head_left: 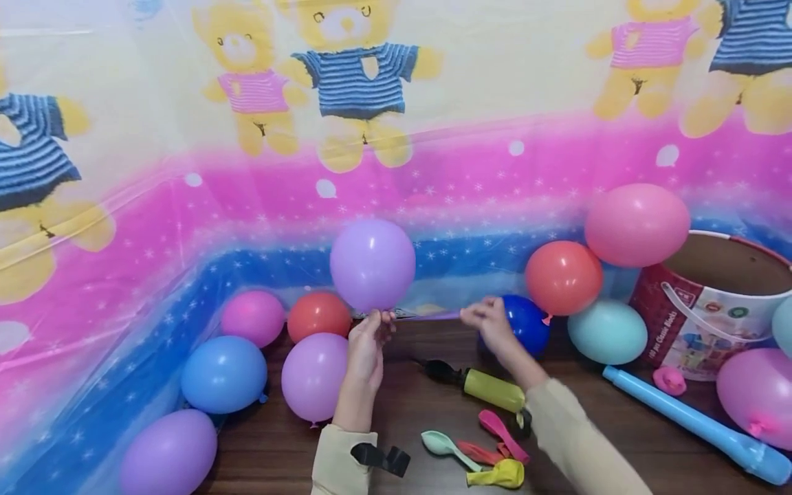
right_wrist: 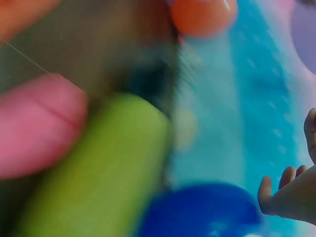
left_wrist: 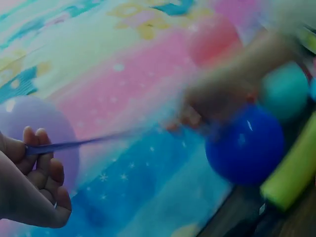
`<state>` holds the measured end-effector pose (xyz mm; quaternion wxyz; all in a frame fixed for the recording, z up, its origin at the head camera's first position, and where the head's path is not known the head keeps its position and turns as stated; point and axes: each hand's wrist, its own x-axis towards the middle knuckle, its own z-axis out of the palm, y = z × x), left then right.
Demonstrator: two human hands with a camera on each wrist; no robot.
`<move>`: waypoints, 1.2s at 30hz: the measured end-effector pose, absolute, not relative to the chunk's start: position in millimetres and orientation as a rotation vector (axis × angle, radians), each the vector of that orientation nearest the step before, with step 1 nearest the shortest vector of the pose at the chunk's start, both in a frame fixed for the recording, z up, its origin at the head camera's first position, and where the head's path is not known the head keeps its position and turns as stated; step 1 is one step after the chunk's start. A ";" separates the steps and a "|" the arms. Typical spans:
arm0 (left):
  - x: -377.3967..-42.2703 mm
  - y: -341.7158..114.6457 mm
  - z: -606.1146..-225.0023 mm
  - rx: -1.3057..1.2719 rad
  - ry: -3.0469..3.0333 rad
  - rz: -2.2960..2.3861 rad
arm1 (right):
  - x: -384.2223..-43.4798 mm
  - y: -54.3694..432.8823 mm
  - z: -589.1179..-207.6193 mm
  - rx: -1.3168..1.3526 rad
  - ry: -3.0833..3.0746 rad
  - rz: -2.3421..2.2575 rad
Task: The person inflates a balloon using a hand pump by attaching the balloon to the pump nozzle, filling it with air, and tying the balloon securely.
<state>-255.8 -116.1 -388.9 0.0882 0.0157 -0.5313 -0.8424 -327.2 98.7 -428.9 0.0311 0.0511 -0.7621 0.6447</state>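
Note:
An inflated light purple balloon (head_left: 372,265) stands above my left hand (head_left: 366,350), whose fingers pinch its neck. From there the neck is drawn out sideways as a thin purple strip (left_wrist: 74,145). My right hand (head_left: 498,330) pinches the strip's far end, beside the dark blue balloon (head_left: 526,326). That hand is blurred in the left wrist view. In the right wrist view, the right hand (right_wrist: 291,192) is cut off by the edge, and its grip is hidden. Below the hands lies a yellow-green hand pump (head_left: 493,390) with a black nozzle.
Several uninflated balloons (head_left: 498,473) lie on the dark wooden table (head_left: 396,399). Inflated balloons (head_left: 224,375) line the left; others surround a block bucket (head_left: 711,337) at right. A blue tube (head_left: 693,423) and small pink toy (head_left: 669,380) lie there. A teddy-bear sheet (head_left: 464,158) hangs behind.

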 end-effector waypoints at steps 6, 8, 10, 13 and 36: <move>-268.1 -97.4 -388.7 0.115 -1.995 -2.180 | -346.5 90.5 -347.3 0.536 -2.235 1.543; -271.1 -90.7 -384.1 0.072 -2.191 -2.004 | -342.7 81.0 -327.6 0.727 -2.173 1.322; -272.8 -84.9 -377.6 -0.043 -2.372 -1.802 | -338.5 71.2 -314.3 0.894 -2.138 1.120; -272.7 -76.8 -367.9 -0.278 -2.490 -1.499 | -336.4 59.0 -306.2 1.047 -2.160 0.885; -250.6 -60.1 -384.2 -0.270 -1.842 -2.039 | -269.0 66.6 -355.2 0.814 -2.435 1.015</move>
